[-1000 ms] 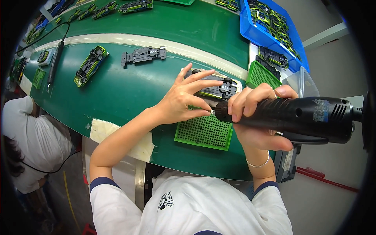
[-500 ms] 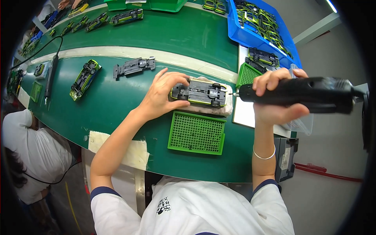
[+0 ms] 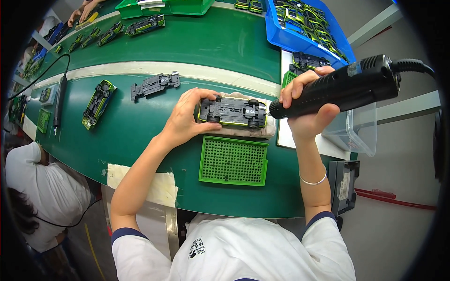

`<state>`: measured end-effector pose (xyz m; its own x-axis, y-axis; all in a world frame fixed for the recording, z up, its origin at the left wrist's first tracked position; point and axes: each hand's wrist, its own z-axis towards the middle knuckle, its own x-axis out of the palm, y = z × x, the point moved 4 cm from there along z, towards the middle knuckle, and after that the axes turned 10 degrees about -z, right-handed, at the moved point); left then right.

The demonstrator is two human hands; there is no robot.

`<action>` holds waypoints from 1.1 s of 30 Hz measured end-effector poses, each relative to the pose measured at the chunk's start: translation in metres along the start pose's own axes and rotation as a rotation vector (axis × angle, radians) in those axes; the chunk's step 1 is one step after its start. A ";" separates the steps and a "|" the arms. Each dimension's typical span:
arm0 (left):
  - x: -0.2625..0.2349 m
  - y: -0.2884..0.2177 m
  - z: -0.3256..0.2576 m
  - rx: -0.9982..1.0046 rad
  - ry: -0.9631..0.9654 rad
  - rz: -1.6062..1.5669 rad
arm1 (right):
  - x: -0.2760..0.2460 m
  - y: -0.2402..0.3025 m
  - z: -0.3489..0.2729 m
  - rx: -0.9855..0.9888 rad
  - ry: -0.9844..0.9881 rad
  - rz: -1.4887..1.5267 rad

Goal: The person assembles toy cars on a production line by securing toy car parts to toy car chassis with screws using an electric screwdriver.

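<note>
An upturned toy car (image 3: 233, 112), black underside up with yellow-green edges, lies on a pale padded block (image 3: 268, 132). My left hand (image 3: 184, 114) grips the car's left end between thumb and fingers. In my right hand (image 3: 307, 105) is a black electric screwdriver (image 3: 337, 89), its tip pointing left at the car's right end; whether the tip touches cannot be made out. Just below the block sits a green perforated tray (image 3: 233, 160) with small dark holes. A loose black car chassis (image 3: 155, 86) and another upturned toy car (image 3: 99, 104) lie to the left.
At the back right stands a blue bin (image 3: 281, 40) full of toy cars, with a clear plastic box (image 3: 358, 129) nearer. A second screwdriver (image 3: 60, 103) hangs at the left. Several cars (image 3: 145, 25) line the far belt. A co-worker (image 3: 47, 187) sits at left.
My right hand has brought the screwdriver left to the car's right end, tilting its rear up and away. My left hand still grips the car; the whole view has shifted slightly.
</note>
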<state>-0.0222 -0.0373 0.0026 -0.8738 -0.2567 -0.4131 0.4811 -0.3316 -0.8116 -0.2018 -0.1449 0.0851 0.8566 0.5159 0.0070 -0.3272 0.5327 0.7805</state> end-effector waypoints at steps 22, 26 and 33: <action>-0.002 0.003 0.001 -0.055 -0.030 -0.102 | 0.008 -0.012 0.006 0.005 0.069 0.083; -0.003 0.004 0.000 -0.062 -0.024 -0.081 | 0.010 -0.006 0.014 -0.082 0.241 0.126; -0.002 0.003 0.000 -0.049 -0.027 -0.093 | 0.000 0.001 0.030 -0.134 0.299 0.225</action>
<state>-0.0188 -0.0380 0.0016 -0.9118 -0.2517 -0.3244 0.3936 -0.3109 -0.8651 -0.1908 -0.1644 0.1046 0.6099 0.7919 -0.0296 -0.5594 0.4567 0.6918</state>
